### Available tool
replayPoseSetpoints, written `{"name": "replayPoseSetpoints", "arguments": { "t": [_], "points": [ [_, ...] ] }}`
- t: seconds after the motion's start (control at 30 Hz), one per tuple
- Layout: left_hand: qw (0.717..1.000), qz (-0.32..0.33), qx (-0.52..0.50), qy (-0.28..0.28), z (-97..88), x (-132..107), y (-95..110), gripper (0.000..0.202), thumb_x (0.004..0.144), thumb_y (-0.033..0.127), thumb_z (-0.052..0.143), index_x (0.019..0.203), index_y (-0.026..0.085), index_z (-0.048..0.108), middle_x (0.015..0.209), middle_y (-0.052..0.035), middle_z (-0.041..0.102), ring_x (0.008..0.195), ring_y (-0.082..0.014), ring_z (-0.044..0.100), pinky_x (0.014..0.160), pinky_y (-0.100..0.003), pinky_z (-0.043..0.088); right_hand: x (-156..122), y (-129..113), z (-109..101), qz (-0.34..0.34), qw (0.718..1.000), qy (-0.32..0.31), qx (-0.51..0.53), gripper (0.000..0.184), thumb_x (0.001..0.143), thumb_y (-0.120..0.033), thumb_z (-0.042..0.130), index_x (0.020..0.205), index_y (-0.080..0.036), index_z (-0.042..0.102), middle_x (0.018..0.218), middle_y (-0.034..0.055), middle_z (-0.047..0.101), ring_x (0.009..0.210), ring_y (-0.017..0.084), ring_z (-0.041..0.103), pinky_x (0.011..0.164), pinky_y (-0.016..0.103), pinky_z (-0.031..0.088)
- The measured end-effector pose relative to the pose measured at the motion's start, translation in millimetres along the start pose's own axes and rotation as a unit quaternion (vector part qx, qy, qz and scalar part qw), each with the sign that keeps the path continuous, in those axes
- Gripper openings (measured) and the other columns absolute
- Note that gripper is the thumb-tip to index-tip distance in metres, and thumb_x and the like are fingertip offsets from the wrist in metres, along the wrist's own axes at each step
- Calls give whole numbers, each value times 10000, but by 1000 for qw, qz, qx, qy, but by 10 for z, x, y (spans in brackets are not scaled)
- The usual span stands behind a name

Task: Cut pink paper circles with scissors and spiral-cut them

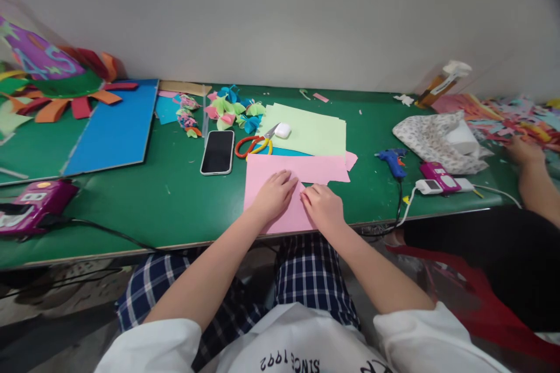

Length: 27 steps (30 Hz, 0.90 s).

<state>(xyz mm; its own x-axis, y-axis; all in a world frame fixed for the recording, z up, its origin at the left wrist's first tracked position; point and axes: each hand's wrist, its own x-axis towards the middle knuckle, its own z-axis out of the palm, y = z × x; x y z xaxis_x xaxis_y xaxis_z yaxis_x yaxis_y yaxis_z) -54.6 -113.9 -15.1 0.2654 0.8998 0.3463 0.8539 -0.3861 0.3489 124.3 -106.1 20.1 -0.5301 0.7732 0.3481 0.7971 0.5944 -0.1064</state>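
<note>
A pink sheet of paper lies at the table's front edge, with a folded or cut slanting edge near its middle. My left hand rests flat on it, fingers stretched out. Just to the right, my right hand has its fingers curled and pinches the paper at that slanting edge. Behind the pink sheet are light green sheets, a bit of blue paper and scissors with red and yellow handles. A small white case sits by the scissor tips.
To the left lie a phone, folded paper flowers, a blue board and a purple party hat. A blue glue gun, a purple power strip and a patterned cloth pouch are at right, near another person's hand.
</note>
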Motion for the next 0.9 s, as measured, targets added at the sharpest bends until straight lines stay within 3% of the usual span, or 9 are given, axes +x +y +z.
{"name": "replayPoseSetpoints", "arguments": {
  "t": [0.33, 0.47, 0.9],
  "points": [
    [1000, -2, -14, -7, 8, -1, -24, 388, 993, 125, 392, 1286, 126, 647, 1372, -198, 632, 1337, -292, 559, 1143, -499, 426, -126, -46, 68, -71, 995, 65, 0, 237, 958, -161, 626, 744, -199, 720, 738, 48, 718, 722, 203, 603, 590, 323, 384],
    [1000, -11, -17, -13, 19, -4, -57, 427, 967, 82, 388, 1309, 168, 629, 1414, -160, 620, 1360, -272, 547, 1150, -496, 424, -147, -21, 30, -86, 992, 85, 27, 225, 966, -171, 630, 765, -203, 728, 744, 36, 725, 732, 194, 617, 611, 313, 412],
    [999, -26, -16, -31, 9, 11, -65, 436, 970, 84, 367, 1304, 149, 640, 1445, -168, 600, 1370, -268, 542, 1165, -493, 410, -319, 65, -102, -115, 978, 124, 122, 258, 1019, -210, 569, 823, -191, 735, 782, 64, 745, 759, 195, 651, 716, 290, 511]
  ]
}}
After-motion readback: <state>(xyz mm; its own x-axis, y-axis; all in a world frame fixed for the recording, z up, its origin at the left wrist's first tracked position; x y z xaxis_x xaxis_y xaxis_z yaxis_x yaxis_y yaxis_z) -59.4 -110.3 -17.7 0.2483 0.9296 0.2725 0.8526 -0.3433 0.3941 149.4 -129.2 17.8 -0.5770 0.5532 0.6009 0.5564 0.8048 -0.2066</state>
